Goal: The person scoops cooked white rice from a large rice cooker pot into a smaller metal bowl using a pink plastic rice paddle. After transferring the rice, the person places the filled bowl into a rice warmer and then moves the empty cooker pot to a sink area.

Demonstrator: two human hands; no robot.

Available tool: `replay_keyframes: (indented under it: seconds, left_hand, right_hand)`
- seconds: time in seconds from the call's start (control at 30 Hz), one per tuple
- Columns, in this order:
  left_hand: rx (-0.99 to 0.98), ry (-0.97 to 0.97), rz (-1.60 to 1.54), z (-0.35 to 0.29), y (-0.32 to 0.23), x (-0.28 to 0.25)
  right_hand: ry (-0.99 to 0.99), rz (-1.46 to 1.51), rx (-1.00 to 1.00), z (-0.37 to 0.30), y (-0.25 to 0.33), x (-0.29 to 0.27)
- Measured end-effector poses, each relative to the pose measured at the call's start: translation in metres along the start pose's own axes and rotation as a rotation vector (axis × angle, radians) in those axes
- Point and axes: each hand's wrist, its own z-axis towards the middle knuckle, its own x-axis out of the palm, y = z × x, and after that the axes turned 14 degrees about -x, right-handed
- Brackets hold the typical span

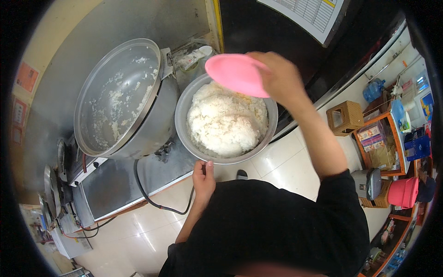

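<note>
A large round metal bowl (181, 134) sits in front of me, heaped with cooked white rice (226, 122). Over the far part of the heap, my right hand (281, 76) grips a shallow pink bowl (235, 74) by its right edge, slightly blurred. The pink bowl covers some of the rice behind it. My left hand (203, 180) is closed at the near rim of the metal bowl, thumb on top and fingers curled. To the left, a wide metal pan (108, 85) with rice grains stuck inside rests tilted on a big metal pot (159, 124).
The pot stands on a dark-topped counter (134, 184) with a black hose (140, 187) hanging along its front. Lids and pans (53, 184) lean at the far left. Shelves (397, 147), a woven box (344, 117) and a pink bucket (403, 193) stand at the right.
</note>
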Motion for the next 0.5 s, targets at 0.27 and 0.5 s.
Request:
replay_keyframes:
  seconds: [0.27,0.5]
  left_hand:
    - [-0.064,0.056,-0.067,-0.002,-0.005,0.003]
    - [-0.057,0.043,-0.011,0.0,-0.003,0.004]
  right_hand:
    - [0.269,-0.082,-0.112,0.039,-0.01,0.059]
    - [0.476,-0.268,-0.271,0.059,-0.03,0.068]
